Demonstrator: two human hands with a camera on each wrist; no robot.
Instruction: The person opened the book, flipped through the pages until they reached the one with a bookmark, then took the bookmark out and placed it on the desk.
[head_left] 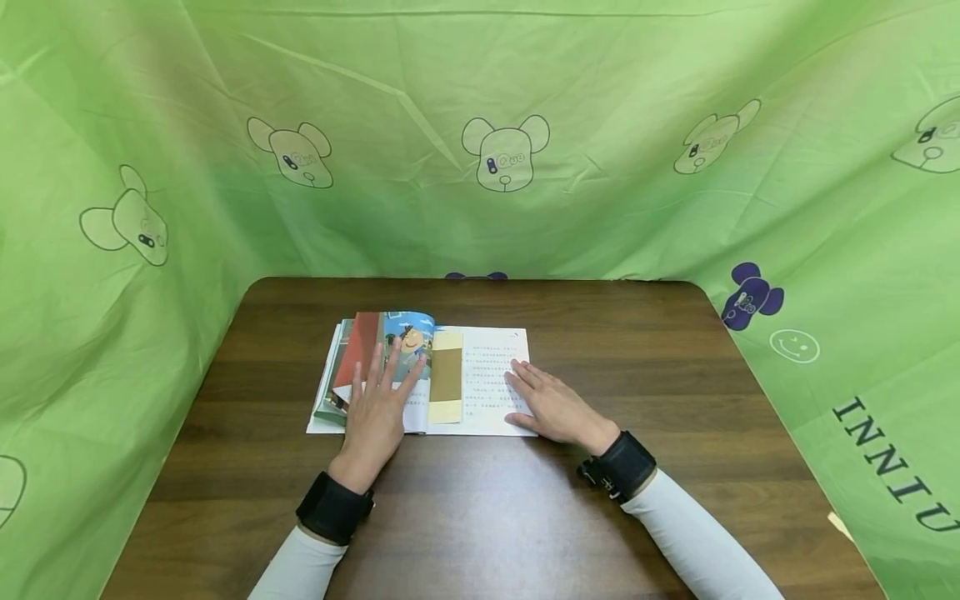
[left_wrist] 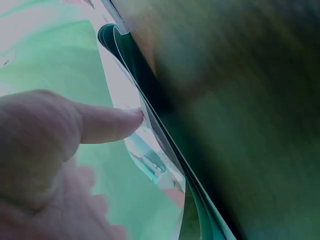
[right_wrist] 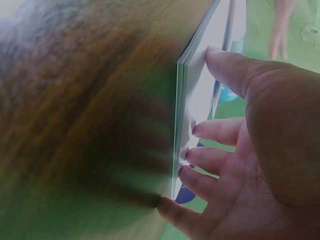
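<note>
An open picture book (head_left: 491,421) lies on the wooden table. Its left side carries a colourful illustrated page (head_left: 415,329), the right side printed text. Along the inner part of the right page lies a gold-and-cream strip (head_left: 446,383). My left hand (head_left: 377,417) rests on the left pages with fingers spread and straight; in the left wrist view its thumb (left_wrist: 112,123) touches a page above bowed sheets. With fingers extended, my right hand (head_left: 558,407) rests at the outer edge of the right page. In the right wrist view, the thumb (right_wrist: 230,65) touches the white page beside the stacked page edges.
The brown wooden table (head_left: 600,333) extends around the book on all sides. Green cloth (head_left: 390,225) printed with bear heads hangs behind the table and along both sides. Black bands (head_left: 628,465) circle both wrists, above light sleeves.
</note>
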